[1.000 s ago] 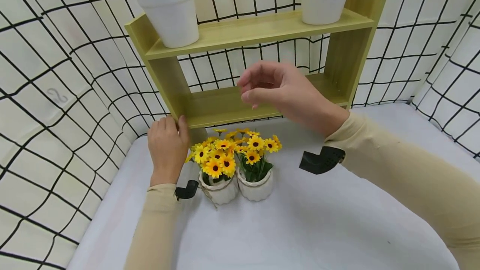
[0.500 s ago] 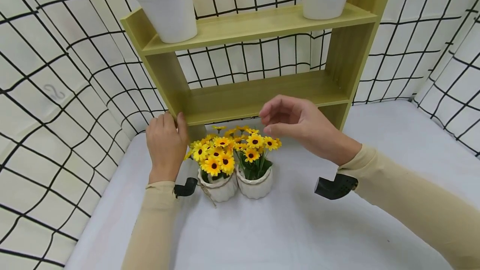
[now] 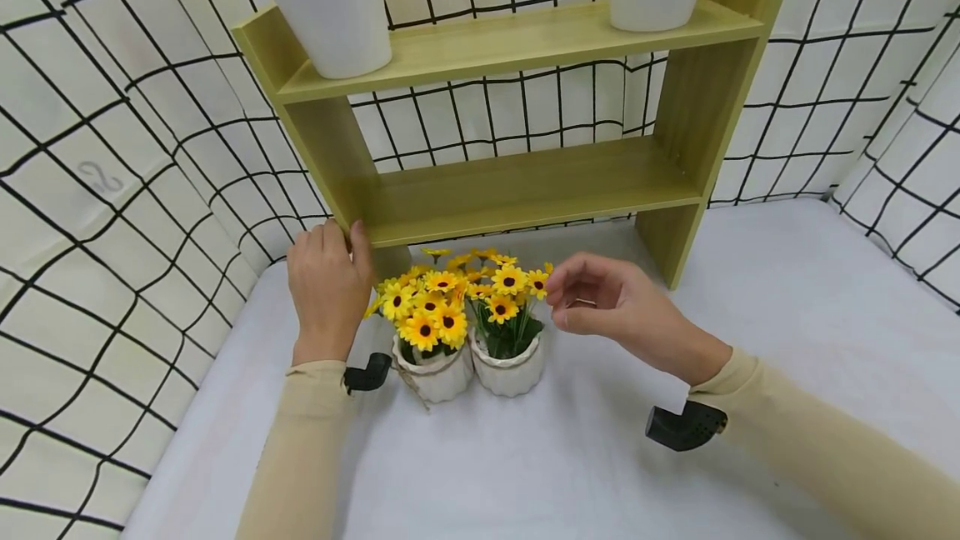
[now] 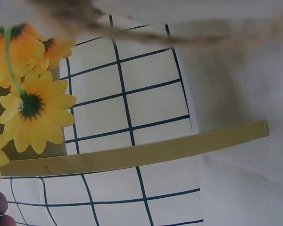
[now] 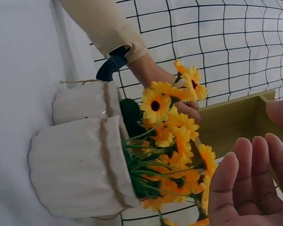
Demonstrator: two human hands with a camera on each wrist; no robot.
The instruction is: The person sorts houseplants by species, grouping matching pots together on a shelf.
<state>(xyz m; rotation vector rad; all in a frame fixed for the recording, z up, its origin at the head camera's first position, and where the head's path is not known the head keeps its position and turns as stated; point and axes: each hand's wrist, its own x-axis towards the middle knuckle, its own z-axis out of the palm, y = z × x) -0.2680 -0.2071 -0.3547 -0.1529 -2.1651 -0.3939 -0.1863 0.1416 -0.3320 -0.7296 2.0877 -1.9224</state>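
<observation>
Two round white pots [image 3: 507, 369] of yellow flowers [image 3: 424, 328] on white cloth [image 3: 480, 473], and the right hand [image 3: 622, 307] just dropped within reach: thumb and fingers apart, empty. Left hand [image 3: 326, 294] grips the yellow-green wooden shelf [image 3: 540, 187].

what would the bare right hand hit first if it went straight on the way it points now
Most likely the yellow, dark-centred flowers in the round, scalloped white pot nearer it; the right hand has its grip very close to them, though depth is unclear.
</observation>
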